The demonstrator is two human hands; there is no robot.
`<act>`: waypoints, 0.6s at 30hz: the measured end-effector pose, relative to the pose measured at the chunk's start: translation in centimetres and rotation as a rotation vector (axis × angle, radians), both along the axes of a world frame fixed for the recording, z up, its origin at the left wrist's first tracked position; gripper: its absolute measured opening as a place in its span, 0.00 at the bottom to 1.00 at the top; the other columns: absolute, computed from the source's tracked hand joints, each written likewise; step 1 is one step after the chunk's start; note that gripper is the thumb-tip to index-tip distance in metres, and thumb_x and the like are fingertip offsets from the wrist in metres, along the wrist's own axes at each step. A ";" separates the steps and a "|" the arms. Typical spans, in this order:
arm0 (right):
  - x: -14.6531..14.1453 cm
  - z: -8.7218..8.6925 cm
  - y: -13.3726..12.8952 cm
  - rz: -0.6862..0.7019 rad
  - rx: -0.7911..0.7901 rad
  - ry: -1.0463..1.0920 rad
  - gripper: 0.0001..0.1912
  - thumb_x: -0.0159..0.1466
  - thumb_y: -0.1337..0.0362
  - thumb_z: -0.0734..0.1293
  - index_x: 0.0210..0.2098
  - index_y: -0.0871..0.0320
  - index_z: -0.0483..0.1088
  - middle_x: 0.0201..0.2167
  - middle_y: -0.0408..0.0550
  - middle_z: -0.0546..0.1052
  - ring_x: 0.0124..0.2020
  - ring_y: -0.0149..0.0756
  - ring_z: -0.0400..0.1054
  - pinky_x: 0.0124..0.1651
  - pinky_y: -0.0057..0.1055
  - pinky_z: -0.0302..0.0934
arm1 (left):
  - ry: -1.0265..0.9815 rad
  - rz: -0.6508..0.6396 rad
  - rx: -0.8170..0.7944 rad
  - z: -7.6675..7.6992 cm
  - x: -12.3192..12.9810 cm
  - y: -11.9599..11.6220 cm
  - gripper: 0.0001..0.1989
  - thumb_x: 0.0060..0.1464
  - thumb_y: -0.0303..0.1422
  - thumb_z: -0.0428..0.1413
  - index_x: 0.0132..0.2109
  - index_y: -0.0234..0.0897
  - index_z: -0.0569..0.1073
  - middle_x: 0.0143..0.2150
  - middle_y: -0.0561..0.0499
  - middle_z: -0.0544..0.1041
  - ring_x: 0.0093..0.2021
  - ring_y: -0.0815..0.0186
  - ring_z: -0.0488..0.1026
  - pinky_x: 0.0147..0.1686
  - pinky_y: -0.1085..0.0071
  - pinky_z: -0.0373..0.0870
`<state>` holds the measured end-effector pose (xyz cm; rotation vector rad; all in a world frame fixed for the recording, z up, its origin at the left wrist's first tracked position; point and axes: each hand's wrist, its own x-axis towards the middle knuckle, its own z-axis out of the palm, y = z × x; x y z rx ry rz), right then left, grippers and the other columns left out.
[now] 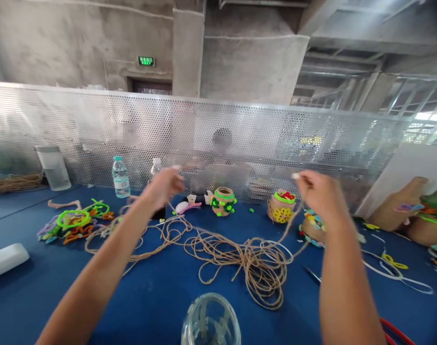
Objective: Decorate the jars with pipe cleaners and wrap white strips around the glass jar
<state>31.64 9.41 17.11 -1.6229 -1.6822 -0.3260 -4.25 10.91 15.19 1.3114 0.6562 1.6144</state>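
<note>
The blue tabletop (pixel 142 306) carries looped jute twine (pixel 247 256); left hand (pixel 162 189) and right hand (pixel 317 196) pinch shut on something unclear.

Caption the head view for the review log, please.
Left hand and right hand hold jute twine above a blue table.

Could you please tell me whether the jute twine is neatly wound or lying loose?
Loose: the jute twine lies in tangled open loops on the blue table, one strand rising to the right hand.

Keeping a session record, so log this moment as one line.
left hand: raised, fingers pinched | right hand: raised, twine rising to it | table: blue
</note>
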 end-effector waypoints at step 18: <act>6.0 -0.6 0.6 -0.036 -0.108 0.117 0.09 0.59 0.62 0.63 0.29 0.58 0.74 0.24 0.50 0.76 0.27 0.38 0.67 0.32 0.31 0.56 | -0.356 0.057 0.110 4.0 -11.8 -2.6 0.25 0.66 0.25 0.28 0.25 0.40 0.60 0.11 0.61 0.54 0.08 0.76 0.46 0.13 0.84 0.58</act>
